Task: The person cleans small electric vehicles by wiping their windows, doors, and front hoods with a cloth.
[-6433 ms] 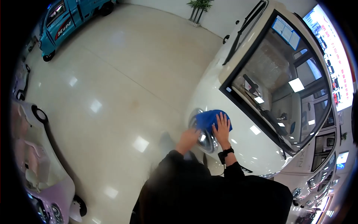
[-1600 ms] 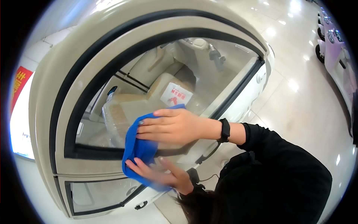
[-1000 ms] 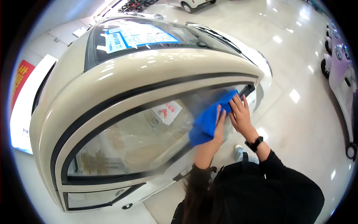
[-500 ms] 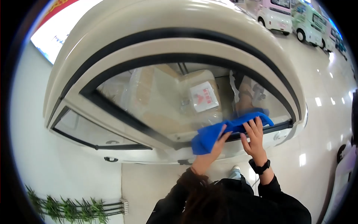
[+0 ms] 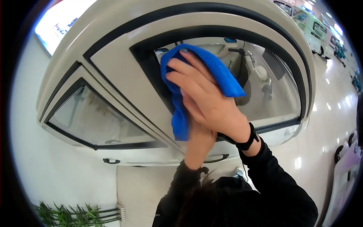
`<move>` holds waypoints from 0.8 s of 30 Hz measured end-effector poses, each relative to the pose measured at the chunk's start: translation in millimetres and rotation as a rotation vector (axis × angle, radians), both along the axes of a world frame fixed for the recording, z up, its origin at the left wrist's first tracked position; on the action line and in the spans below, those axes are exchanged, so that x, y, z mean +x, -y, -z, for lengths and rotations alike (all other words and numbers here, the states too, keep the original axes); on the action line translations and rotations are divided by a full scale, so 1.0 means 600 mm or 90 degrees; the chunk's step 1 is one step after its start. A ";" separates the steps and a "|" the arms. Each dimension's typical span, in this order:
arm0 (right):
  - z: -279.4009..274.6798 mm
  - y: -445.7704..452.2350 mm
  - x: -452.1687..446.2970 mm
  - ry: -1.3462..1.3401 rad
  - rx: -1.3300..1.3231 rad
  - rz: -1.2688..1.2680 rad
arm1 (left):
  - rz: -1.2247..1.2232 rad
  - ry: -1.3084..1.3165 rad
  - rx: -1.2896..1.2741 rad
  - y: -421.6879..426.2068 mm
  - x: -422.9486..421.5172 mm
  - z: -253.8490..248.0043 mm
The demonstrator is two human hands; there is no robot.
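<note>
The blue cloth (image 5: 224,75) lies against the side window (image 5: 281,99) of a cream vehicle, over the window's left frame. My right hand (image 5: 206,94), with a black band at the wrist, rests flat on the cloth, its fingers stretched toward the upper left. Below and partly behind it, my left hand (image 5: 200,140) reaches up to the cloth's lower part; its fingers are mostly hidden. The two hands overlap. Through the glass, a handlebar and part of the cabin show.
A smaller rear window (image 5: 92,117) and door handles (image 5: 111,161) are on the vehicle. Green plants (image 5: 66,215) stand at lower left, beside a white wall (image 5: 28,151). A pink vehicle (image 5: 346,166) is at right, with others at upper right.
The cloth and both hands have moved left and up from the window's lower edge to its left frame. My hands were apart and now overlap. The camera view has shifted.
</note>
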State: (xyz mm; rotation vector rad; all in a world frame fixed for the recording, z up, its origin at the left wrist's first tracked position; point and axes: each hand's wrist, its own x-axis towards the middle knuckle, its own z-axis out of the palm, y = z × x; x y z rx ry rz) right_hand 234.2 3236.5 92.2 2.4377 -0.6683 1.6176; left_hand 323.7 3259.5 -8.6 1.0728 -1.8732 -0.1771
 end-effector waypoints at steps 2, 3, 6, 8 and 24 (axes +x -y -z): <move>0.024 -0.001 0.003 0.002 0.012 0.024 | 0.064 -0.052 0.083 -0.002 -0.003 0.011; 0.041 -0.003 0.003 -0.001 0.017 0.037 | 0.031 -0.010 0.071 -0.006 -0.003 0.026; 0.115 -0.024 -0.014 -0.048 0.065 0.118 | -0.016 0.038 0.055 -0.010 -0.006 0.114; 0.172 -0.035 -0.039 -0.088 0.080 0.162 | -0.034 0.044 0.051 -0.023 -0.009 0.184; 0.264 -0.071 -0.313 -0.053 0.130 0.443 | 0.056 0.170 0.282 -0.069 -0.205 0.190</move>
